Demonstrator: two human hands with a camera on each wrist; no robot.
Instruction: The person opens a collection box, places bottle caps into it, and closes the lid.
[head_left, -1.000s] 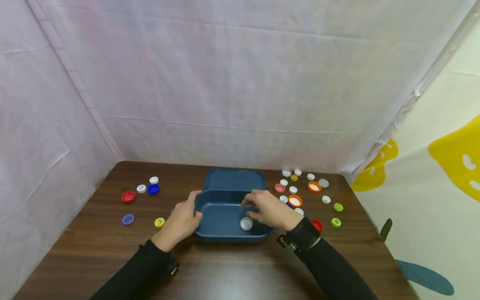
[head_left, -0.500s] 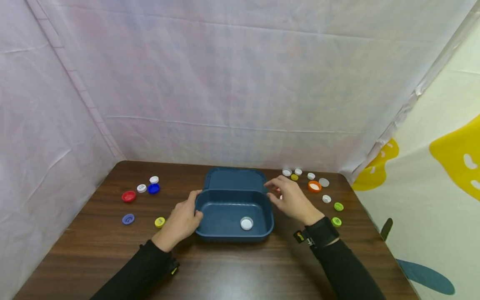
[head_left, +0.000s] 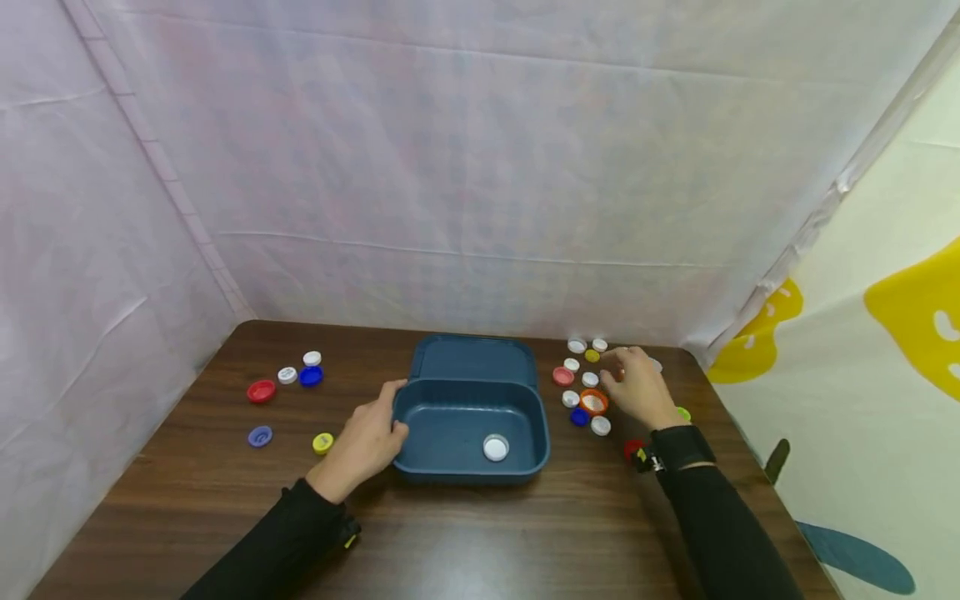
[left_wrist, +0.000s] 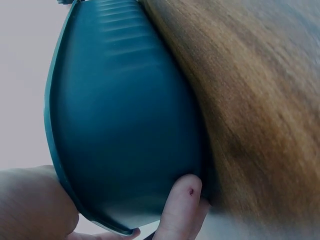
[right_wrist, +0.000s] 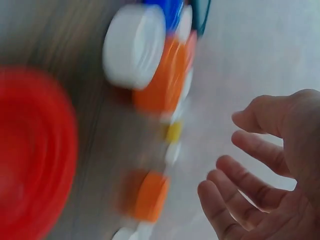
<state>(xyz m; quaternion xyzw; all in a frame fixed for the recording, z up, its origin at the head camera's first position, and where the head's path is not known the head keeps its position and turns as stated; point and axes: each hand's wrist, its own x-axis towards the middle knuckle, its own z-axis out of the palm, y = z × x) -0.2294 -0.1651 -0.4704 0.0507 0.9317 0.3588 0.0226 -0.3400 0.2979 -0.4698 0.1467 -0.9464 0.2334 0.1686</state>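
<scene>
Tabletop (head_left: 465, 533), box (head_left: 442, 437) against left hand (head_left: 363, 437)

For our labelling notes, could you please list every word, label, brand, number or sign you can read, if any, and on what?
Nothing is readable.
White cap between red cap and blue cap: marks too small to read.
Yellow cap by the left hand: marks too small.

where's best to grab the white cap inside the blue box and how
Probably pinch the white cap by opposite sides of its rim, coming down from above: it is low and round and lies flat on the floor of the blue box, whose walls hamper a sideways approach while its top stands open.
</scene>
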